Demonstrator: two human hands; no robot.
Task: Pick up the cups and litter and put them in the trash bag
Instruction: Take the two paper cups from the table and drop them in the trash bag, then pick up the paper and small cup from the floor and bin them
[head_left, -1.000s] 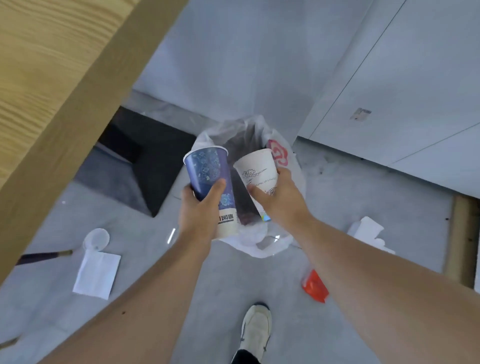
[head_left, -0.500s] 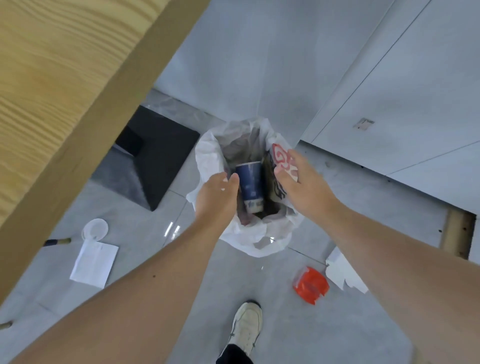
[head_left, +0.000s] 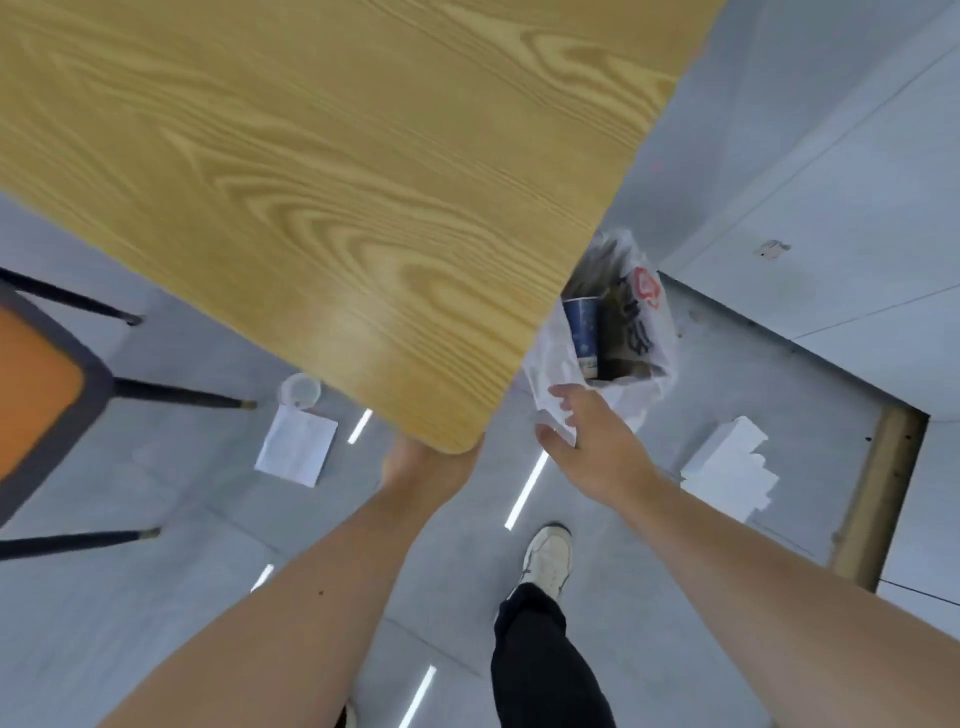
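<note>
Filling the upper left of the view, a pale wooden counter (head_left: 311, 182) with bold grain juts out over a grey tiled floor (head_left: 156, 597), its rounded corner pointing down toward the person. The left hand (head_left: 421, 465) sits mostly tucked under that corner, so I cannot tell whether its fingers are spread or curled. The right hand (head_left: 587, 441) is out in the open, fingers loosely spread and holding nothing, just touching the near rim of the white trash bag (head_left: 644, 332).

That bag stands on the floor just beyond the counter's edge, against a light grey wall (head_left: 857, 156) with panel seams. A blue cup (head_left: 584, 332) stands upright inside it; what lies next to the cup is too dark to make out.

Litter is scattered on the tiles: a clear plastic cup (head_left: 300, 389) under the counter's edge, a white paper sheet (head_left: 296, 447) just in front of it, and crumpled white paper (head_left: 727, 467) to the right, near a strip of wooden trim (head_left: 878, 493). At far left stands a chair (head_left: 41, 395) with an orange seat and dark metal legs. Bright ceiling lights reflect as white streaks on the floor. A white shoe (head_left: 548, 558) and black trouser leg (head_left: 540, 660) show below.
</note>
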